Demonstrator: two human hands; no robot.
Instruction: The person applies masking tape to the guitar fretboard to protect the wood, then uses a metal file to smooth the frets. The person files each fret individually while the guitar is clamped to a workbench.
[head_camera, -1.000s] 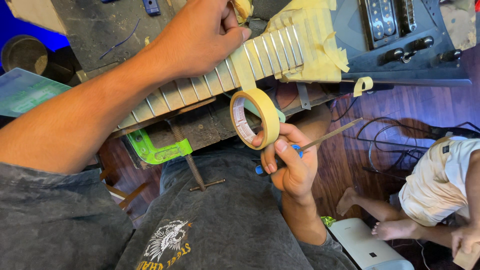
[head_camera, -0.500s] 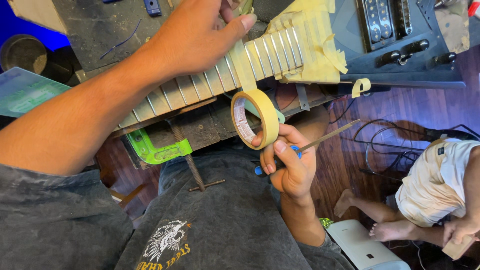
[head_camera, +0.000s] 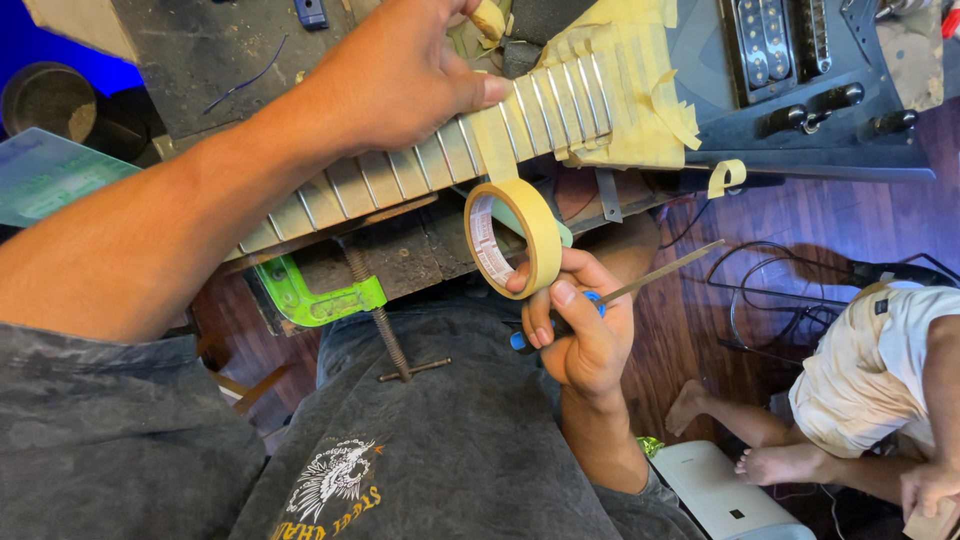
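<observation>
Right hand low by the lap, fingers curled around a masking tape roll plus a blue-handled metal tool. Tape strip runs up to the guitar neck, where left hand presses it with thumb, fingers closed. Green clamp below the workbench.

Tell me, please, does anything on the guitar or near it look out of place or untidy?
A curled scrap of masking tape hangs loose off the lower edge of the guitar body, and the tape on the upper frets is wrinkled, with ends lifting. The right hand holds both the tape roll and a thin file.
</observation>
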